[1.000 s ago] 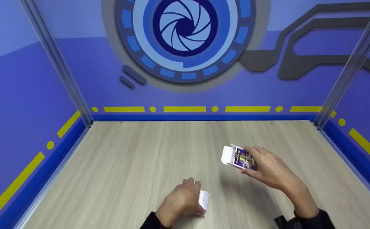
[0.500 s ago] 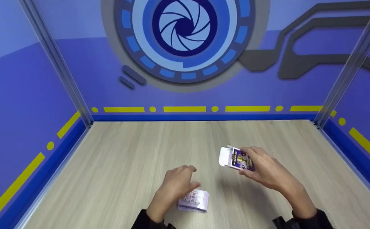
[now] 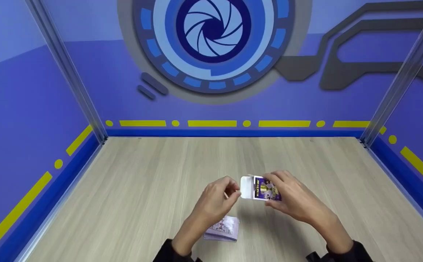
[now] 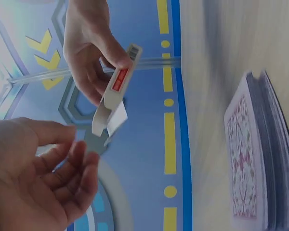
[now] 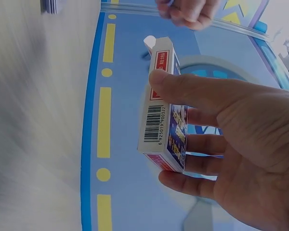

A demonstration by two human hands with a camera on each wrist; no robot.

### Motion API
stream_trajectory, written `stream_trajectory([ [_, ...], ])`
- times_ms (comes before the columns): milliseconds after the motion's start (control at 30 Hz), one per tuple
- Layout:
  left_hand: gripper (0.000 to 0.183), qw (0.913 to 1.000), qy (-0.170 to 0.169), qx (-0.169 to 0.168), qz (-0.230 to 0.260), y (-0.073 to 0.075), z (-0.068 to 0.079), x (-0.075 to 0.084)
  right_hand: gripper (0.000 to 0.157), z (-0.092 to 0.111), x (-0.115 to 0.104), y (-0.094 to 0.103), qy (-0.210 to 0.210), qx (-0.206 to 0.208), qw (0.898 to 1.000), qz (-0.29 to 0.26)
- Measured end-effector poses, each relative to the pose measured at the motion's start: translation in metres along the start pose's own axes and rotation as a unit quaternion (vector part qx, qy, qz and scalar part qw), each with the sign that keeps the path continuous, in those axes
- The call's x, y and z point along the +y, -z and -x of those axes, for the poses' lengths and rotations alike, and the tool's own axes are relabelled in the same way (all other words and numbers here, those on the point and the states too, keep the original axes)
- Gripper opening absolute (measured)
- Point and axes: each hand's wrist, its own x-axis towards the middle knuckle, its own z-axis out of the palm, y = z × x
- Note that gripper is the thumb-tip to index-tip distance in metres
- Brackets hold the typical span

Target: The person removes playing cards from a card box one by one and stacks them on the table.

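My right hand [image 3: 299,198] holds a small card box [image 3: 266,191] above the table, thumb on one narrow side and fingers on the other. The box has a purple printed face, and its white end flap [image 3: 246,187] stands open toward the left. A barcode and red label show on its side [image 5: 154,122] in the right wrist view. Near that flap is my left hand [image 3: 213,200], fingers loosely bent and nothing between them; the left wrist view shows a gap to the box. Below it, a deck of playing cards [image 4: 243,163] with a floral back lies on the table, partly hidden in the head view.
The wood-grain table [image 3: 153,174] is enclosed by blue printed panels [image 3: 211,109] at the back and both sides. Metal corner posts [image 3: 67,72] rise at the back corners.
My left hand has let go of the card deck and risen forward to the box's open flap. My right hand has brought the card box slightly left and nearer.
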Motion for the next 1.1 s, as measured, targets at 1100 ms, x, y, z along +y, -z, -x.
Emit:
stream_trajectory([
  [1100, 0.028, 0.9894, 0.066, 0.02, 0.128, -0.014, -0.001, -0.007, 0.071, -0.004, -0.028, -0.011, 0.064, 0.008, 0.998, -0.002],
])
